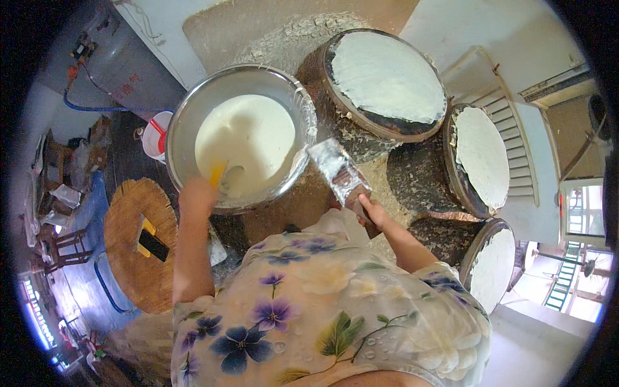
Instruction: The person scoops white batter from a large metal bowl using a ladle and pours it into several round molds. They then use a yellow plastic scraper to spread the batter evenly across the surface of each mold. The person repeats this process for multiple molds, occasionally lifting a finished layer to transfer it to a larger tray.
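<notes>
The left hand [196, 193] reaches over the near rim of a steel bowl [187, 116] of white batter [248, 138], its grip closed on a yellow-handled ladle [222, 175] dipping into the batter. The right hand [371, 209] has its grip shut around the handle of a wide flat spreader [335, 169], held between the bowl and the nearest of three round drums: the first [385, 77], second [482, 158] and third [493, 267] each carry a thin white layer.

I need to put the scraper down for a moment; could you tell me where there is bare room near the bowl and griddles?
Free: the flat round woven mat left of the left hand, around the small dark block, and the pale slab behind the steel bowl. Crowded: the right hand with the scraper sits tight between the bowl and three batter-covered griddles.
</notes>
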`<state>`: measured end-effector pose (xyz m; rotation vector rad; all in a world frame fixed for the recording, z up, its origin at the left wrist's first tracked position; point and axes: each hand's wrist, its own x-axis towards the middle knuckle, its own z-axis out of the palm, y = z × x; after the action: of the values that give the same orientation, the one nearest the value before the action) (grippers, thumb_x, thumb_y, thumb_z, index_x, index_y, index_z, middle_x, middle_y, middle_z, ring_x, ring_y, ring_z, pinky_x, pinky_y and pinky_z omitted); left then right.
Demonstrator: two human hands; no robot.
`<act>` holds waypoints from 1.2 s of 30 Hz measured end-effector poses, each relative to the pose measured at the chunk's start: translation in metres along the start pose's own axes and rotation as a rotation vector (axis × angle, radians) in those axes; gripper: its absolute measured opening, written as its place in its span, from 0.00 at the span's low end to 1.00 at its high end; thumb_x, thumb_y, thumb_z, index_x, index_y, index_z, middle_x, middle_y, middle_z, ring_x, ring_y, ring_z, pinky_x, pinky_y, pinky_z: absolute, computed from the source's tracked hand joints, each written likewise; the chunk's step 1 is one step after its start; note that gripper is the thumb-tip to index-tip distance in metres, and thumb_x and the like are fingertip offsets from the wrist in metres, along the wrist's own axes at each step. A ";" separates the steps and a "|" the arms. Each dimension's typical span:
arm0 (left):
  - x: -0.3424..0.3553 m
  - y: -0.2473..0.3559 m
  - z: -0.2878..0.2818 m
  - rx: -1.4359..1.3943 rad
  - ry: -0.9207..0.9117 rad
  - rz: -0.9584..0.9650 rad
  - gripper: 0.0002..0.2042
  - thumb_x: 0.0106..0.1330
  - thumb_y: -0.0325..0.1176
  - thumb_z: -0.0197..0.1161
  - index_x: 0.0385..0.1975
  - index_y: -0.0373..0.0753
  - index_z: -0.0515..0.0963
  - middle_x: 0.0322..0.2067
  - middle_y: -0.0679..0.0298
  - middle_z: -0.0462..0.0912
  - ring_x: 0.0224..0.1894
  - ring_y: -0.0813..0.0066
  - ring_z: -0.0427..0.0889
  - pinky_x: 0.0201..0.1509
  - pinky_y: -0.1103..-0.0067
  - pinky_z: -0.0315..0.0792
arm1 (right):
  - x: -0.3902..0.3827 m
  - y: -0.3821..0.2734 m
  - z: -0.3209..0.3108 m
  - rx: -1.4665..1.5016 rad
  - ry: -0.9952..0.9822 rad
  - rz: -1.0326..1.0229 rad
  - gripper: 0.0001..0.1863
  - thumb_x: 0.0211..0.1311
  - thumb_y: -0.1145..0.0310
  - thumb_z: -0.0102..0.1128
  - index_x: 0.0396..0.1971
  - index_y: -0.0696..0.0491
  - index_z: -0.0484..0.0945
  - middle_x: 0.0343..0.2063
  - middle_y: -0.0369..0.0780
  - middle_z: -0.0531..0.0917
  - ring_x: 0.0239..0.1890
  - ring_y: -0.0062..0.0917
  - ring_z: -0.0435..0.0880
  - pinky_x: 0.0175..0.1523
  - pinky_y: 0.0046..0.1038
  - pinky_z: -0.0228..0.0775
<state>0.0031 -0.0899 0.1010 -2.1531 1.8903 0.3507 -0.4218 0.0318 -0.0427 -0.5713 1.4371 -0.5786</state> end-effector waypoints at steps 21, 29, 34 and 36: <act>-0.078 0.003 0.079 -0.372 -0.023 -0.119 0.18 0.51 0.47 0.55 0.25 0.35 0.78 0.23 0.48 0.77 0.29 0.53 0.78 0.35 0.66 0.70 | 0.042 -0.081 0.063 -0.997 0.056 -0.220 0.28 0.48 0.45 0.56 0.30 0.59 0.76 0.17 0.46 0.77 0.16 0.27 0.77 0.25 0.30 0.68; -0.056 -0.035 0.157 -1.073 -0.344 -0.142 0.21 0.52 0.46 0.57 0.36 0.32 0.74 0.28 0.56 0.78 0.32 0.60 0.78 0.36 0.70 0.70 | 0.083 -0.036 0.183 0.152 -0.355 0.258 0.14 0.56 0.72 0.49 0.40 0.63 0.67 0.31 0.51 0.77 0.29 0.36 0.79 0.27 0.32 0.76; -0.058 -0.030 0.165 -1.601 -0.577 0.003 0.24 0.53 0.38 0.59 0.50 0.38 0.63 0.42 0.62 0.72 0.40 0.67 0.73 0.34 0.73 0.70 | 0.103 -0.032 0.179 0.216 -0.288 0.373 0.17 0.54 0.70 0.52 0.41 0.64 0.66 0.35 0.51 0.74 0.33 0.38 0.79 0.29 0.33 0.76; -0.057 -0.022 0.142 -1.409 -0.751 -0.179 0.24 0.54 0.37 0.59 0.51 0.40 0.62 0.43 0.61 0.71 0.42 0.67 0.72 0.38 0.72 0.69 | 0.099 -0.027 0.162 0.170 -0.277 0.266 0.16 0.55 0.64 0.49 0.36 0.61 0.69 0.25 0.49 0.78 0.24 0.32 0.80 0.23 0.30 0.73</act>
<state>0.0162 0.0144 -0.0121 -2.1092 0.9493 2.5514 -0.2553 -0.0527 -0.0894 -0.3053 1.1644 -0.3880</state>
